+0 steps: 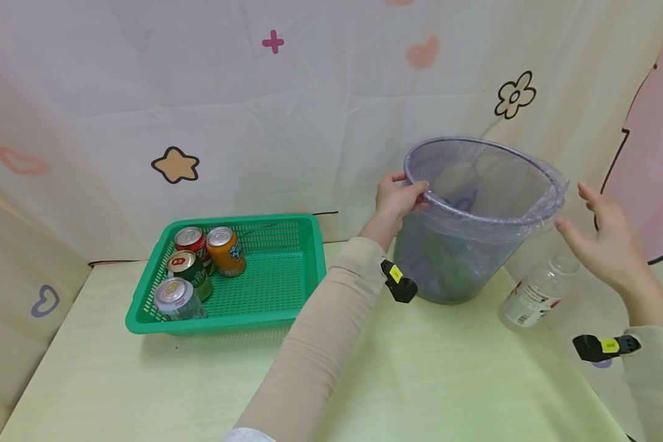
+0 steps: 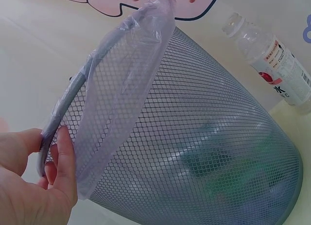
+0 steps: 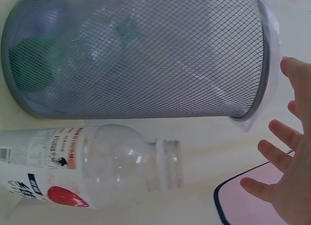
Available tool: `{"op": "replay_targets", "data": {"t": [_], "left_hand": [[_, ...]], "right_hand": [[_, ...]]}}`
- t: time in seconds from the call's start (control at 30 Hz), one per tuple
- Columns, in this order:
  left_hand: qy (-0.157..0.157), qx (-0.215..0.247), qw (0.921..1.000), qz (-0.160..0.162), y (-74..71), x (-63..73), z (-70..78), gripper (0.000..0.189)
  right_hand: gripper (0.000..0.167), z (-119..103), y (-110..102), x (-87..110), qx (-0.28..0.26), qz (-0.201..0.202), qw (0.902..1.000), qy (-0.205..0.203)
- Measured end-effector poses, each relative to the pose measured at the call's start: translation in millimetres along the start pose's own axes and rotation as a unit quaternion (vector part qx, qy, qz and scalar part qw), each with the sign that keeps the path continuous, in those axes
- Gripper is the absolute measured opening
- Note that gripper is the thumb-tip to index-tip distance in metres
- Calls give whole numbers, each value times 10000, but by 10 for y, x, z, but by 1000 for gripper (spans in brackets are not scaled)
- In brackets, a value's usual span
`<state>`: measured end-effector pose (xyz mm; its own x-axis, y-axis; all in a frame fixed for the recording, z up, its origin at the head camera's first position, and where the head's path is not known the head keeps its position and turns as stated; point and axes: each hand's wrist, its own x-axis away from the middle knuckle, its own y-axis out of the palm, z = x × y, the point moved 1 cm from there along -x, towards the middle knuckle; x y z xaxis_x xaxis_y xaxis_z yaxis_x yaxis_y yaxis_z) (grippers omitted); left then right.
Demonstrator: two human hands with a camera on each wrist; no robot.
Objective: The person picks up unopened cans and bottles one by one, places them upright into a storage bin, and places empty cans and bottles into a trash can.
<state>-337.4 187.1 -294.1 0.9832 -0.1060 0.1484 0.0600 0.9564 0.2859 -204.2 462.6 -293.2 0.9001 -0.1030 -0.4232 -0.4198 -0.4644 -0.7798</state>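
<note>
A grey wire-mesh wastebasket (image 1: 442, 264) stands at the right of the table, lined with a thin translucent plastic bag (image 2: 114, 118) folded over its rim. My left hand (image 1: 396, 199) grips the rim at its near left side, thumb and fingers on either side of it. Green and pale shapes (image 2: 214, 166) show blurrily through the mesh low in the basket. Just off the opposite side of the rim, my right hand (image 1: 610, 245) is held with fingers spread and holds nothing. Below that hand stands an uncapped clear plastic bottle (image 3: 116, 166) with a white label, beside the basket.
A green plastic basket (image 1: 226, 323) sits at the left of the table. Several drink cans, including an orange can (image 1: 226, 255) and a silver can (image 1: 178, 301), stand in its left part. A patterned curtain (image 1: 304, 129) hangs behind the table (image 1: 420, 374).
</note>
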Motion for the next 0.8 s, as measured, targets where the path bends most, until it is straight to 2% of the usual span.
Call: {"op": "replay_targets", "data": {"t": [0.47,0.8], "left_hand": [[-45,-7,10000,29,1,10,8,38],[-29,-1,10000,-2,-8,18,18,38]], "right_hand": [[68,163,139,238,-511,195,9970,539],[67,239,230,351,-730,416,9937,736]]}}
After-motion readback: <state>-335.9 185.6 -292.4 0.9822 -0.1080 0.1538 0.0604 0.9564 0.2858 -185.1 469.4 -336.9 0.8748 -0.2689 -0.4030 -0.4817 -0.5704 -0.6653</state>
